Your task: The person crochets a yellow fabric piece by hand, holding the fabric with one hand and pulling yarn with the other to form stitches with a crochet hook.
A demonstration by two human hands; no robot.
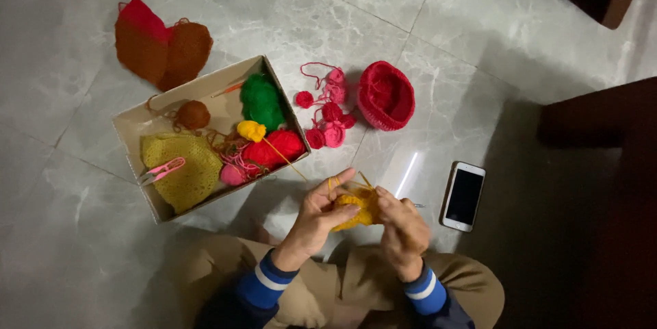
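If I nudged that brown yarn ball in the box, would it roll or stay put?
The brown yarn ball looks round, so it would probably roll a little. Its loose strand trails across the box, which may slow it. Being wound yarn, it is likely light and soft.

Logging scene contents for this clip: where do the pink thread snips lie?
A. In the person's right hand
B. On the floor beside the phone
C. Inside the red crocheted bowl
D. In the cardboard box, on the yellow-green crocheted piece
D: the pink thread snips rest on the yellow-green crocheted piece inside the cardboard box, away from both hands, which hold the yellow crochet work.
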